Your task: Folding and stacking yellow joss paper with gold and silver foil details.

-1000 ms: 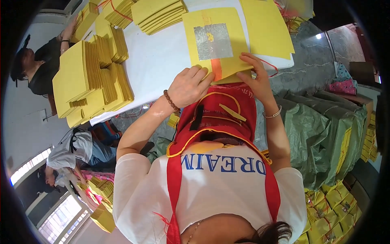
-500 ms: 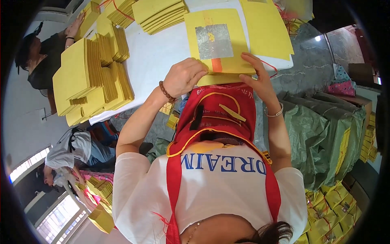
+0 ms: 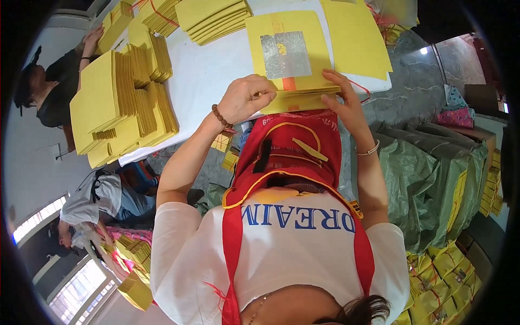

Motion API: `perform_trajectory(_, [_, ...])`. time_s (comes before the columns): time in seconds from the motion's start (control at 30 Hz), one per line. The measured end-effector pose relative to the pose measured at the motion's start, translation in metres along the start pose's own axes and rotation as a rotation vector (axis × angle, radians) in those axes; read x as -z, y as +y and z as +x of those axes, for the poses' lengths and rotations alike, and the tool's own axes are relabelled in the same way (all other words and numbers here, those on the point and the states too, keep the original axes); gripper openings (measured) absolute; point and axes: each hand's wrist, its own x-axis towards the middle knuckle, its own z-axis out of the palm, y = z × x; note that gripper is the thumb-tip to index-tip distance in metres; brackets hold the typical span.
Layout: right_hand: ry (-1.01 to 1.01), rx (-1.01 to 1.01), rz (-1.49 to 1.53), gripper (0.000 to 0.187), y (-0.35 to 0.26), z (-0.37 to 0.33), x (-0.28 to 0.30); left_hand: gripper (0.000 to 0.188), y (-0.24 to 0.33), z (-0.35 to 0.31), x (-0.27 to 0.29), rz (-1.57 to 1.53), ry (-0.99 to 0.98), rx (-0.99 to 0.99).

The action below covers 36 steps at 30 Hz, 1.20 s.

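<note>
- Step, prob.: working near edge of yellow paper stack (image 3: 318, 46), silver square (image 3: 292, 64) on top, at table's (image 3: 214, 67) near side.
- Next prob. calls for: even pressure along that edge.
- L hand (image 3: 246, 98): fingers curled by near-left corner; can't tell if pinching.
- R hand (image 3: 345, 102): thumb & fingers apart at near-right corner; clamp unclear.
- Vs 1s ago: L hand further left, off orange strip (image 3: 288, 83).

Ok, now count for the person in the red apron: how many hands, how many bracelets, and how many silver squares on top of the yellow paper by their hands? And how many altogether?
Hands: 2 (left hand, right hand)
Bracelets: 2 (brown beaded bracelet, pale bangle)
Silver squares: 1 (silver square on the yellow paper)
Total: 5
</note>
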Motion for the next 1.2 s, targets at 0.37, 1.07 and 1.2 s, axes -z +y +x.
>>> perform_trajectory(0.37, [0.082, 0.064, -0.045, 0.041, 0.009, 0.001, -0.006, 0.013, -0.005, -0.002, -0.005, -0.083, 0.038, 0.017])
perform_trajectory(1.07, [0.229, 0.143, -0.207, 0.06, 0.008, 0.02, -0.017, 0.021, 0.013, 0.001, -0.008, 0.297, 0.198, -0.215])
perform_trajectory(1.2, [0.201, 0.15, -0.175, 0.055, 0.008, 0.021, -0.016, 0.051, 0.004, -0.004, -0.001, 0.368, 0.234, -0.337])
